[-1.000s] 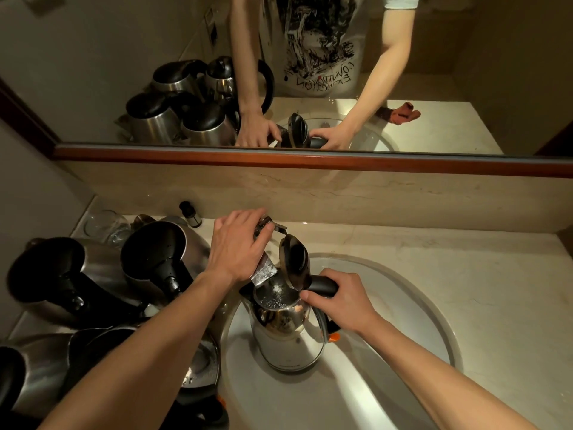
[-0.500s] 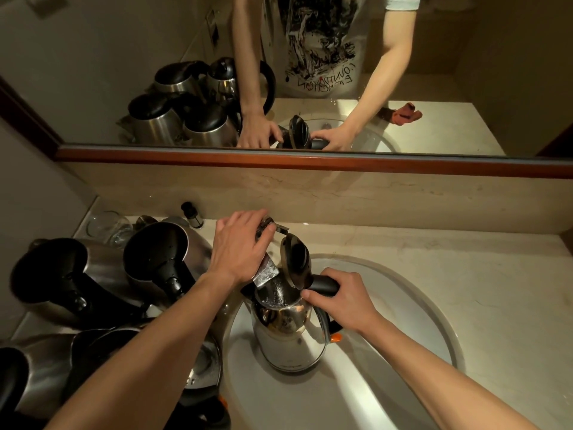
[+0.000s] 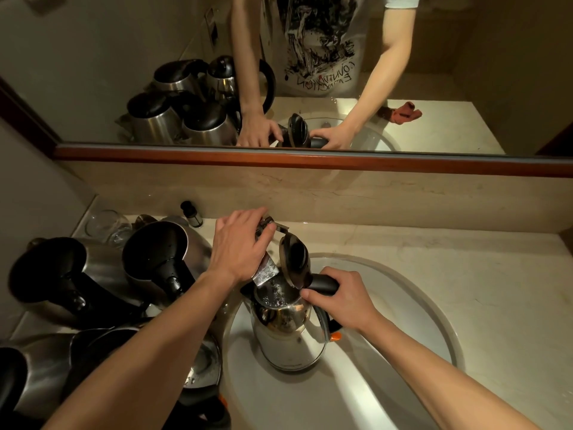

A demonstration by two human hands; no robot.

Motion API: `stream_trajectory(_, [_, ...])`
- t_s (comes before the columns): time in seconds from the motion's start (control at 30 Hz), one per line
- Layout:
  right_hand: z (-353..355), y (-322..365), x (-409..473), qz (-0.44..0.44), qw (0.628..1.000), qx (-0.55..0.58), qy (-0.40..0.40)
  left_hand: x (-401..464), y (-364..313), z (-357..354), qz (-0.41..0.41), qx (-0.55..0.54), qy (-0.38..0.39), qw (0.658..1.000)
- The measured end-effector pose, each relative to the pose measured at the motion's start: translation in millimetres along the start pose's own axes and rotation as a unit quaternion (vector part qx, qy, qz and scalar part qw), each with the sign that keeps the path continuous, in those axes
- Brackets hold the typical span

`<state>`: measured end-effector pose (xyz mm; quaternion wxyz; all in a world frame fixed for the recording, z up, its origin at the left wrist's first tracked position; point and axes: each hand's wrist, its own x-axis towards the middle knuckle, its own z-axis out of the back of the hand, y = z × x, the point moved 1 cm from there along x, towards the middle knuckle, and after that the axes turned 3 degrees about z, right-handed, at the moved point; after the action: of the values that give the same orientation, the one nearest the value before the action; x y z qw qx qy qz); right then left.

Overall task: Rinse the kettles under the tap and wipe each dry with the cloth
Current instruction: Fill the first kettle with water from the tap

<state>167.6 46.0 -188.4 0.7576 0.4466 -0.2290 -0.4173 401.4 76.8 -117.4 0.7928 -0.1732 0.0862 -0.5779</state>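
A steel kettle (image 3: 288, 339) stands upright in the white sink (image 3: 412, 305) with its black lid (image 3: 294, 262) flipped open. My right hand (image 3: 344, 301) grips its black handle. My left hand (image 3: 240, 243) rests on the chrome tap (image 3: 266, 270), fingers curled over its lever, and the spout hangs over the kettle's mouth, where water shows inside. A red cloth (image 3: 404, 113) appears only in the mirror, on the counter at the sink's near right side.
Several more steel kettles (image 3: 167, 259) with black lids crowd the counter left of the sink, some tipped. A drinking glass (image 3: 107, 225) and a small dark bottle (image 3: 191, 214) stand behind them. Bare marble counter (image 3: 496, 290) lies to the right.
Both hands and the kettle keep the same places; the view has only shifted slightly.
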Motion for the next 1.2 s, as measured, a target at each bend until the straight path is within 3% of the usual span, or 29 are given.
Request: stream_trajectory(1.2, [-1.3, -0.9, -1.4, -0.002, 1.0, -0.002, -0.009, -0.1, -0.8, 0.7, 0.002, -0.002, -0.001, 1.0])
